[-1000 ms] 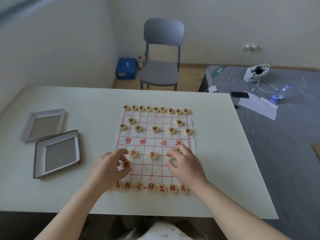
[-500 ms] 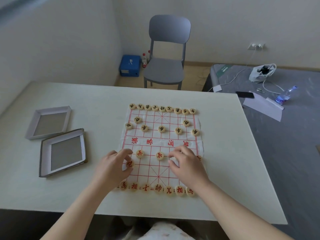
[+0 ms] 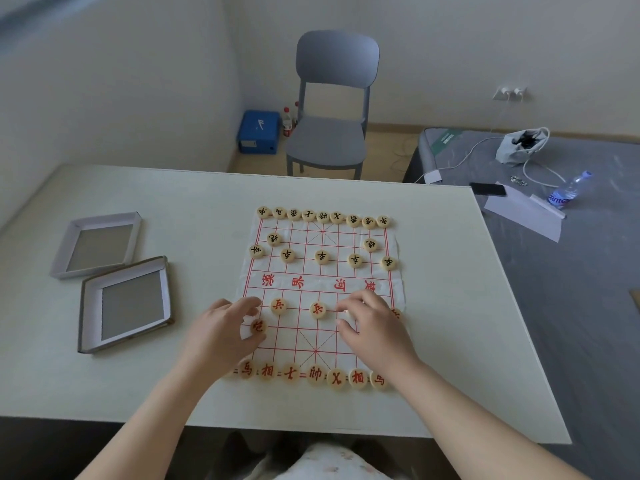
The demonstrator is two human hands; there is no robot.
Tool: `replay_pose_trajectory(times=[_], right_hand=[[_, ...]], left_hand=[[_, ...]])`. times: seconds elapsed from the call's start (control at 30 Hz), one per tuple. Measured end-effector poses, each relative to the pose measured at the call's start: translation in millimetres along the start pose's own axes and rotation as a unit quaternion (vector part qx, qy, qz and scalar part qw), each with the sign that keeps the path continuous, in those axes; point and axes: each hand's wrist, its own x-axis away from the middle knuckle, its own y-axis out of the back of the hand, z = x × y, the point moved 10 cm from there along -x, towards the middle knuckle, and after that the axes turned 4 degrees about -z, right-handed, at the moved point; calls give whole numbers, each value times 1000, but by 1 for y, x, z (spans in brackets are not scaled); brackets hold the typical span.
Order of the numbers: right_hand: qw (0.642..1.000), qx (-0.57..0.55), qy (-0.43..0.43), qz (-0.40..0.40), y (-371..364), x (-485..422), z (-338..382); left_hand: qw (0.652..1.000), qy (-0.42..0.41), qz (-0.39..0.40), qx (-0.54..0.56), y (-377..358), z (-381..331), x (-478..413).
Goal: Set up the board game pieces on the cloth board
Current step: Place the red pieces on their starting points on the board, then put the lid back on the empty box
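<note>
left hand (image 3: 221,329): thumb and forefinger curled round red cannon piece (image 3: 258,326), near-left on cloth board (image 3: 301,341), just right of palm; this hand nearer. right hand (image 3: 375,323): fingers curled over board's right side, hold not discernible.

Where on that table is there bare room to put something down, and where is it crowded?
Bare table lies right of the cloth board, in the far strip beyond the black pieces, and between the box trays and the board. Crowded: the board's near half, where the left hand and right hand sit among red pieces.
</note>
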Motion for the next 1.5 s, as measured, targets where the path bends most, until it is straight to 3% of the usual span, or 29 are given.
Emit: replay_pose_trajectory(times=[0.67,1.03,1.3,1.5], right_hand=[[995,97,18,8,32,17,-10],[994,91,41,43,31,33,-10],[994,93,44,44,18,32,18],[994,82,57,48,-22,11,82]], left_hand=[[998,0,-49,46,26,-61,8],[995,-7,-101,25,32,-90,33],[992,5,-121,43,46,-58,39],[991,27,-118,47,67,14,38]])
